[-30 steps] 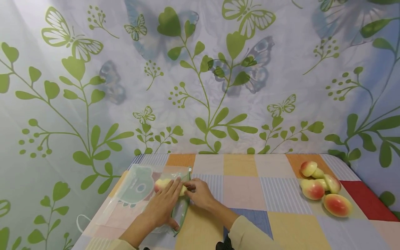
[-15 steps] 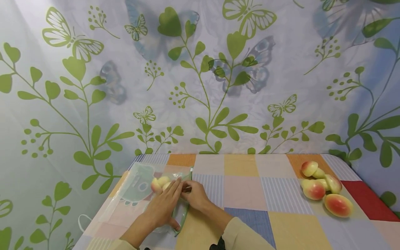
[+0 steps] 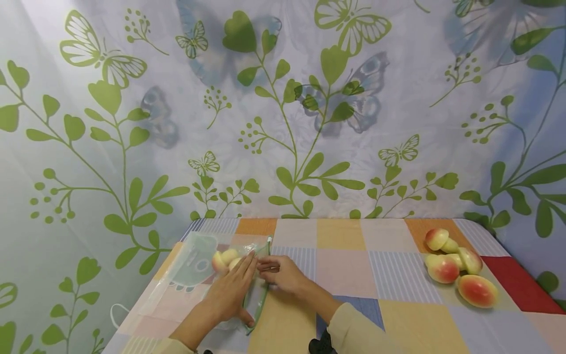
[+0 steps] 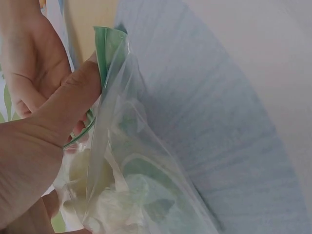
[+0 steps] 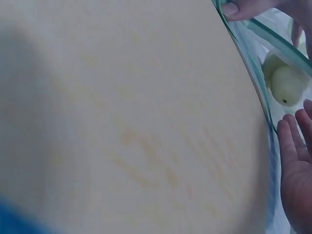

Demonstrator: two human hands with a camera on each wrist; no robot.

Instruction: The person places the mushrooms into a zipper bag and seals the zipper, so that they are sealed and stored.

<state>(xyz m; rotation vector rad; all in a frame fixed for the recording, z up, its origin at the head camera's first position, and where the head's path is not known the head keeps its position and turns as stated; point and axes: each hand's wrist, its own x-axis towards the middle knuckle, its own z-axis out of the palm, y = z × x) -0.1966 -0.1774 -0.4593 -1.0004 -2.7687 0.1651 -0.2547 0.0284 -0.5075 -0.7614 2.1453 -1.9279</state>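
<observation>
A clear zip bag (image 3: 190,270) with a green zip edge (image 3: 262,307) and a pale green animal print lies at the table's left. My left hand (image 3: 230,287) rests on its mouth, fingers straight across the upper film and thumb against the zip edge, which stands partly apart. Inside, past the fingertips, are yellow pear-shaped fruits (image 3: 227,259) with a red blush. In the right wrist view one pale fruit (image 5: 287,85) shows through the mouth. My right hand (image 3: 283,275) is at the mouth beside my left fingertips, fingers loosely extended with nothing held.
Several yellow-red fruits (image 3: 443,268) lie grouped at the table's right, a mango-like one (image 3: 477,291) nearest. A patchwork cloth (image 3: 342,273) covers the table. A printed curtain (image 3: 283,123) rises behind. A white loop (image 3: 115,314) hangs at the left edge.
The fruit at the bag's mouth has moved left, deeper into the bag. My right fingers have let go of it and drawn slightly back. My left hand has stayed in place.
</observation>
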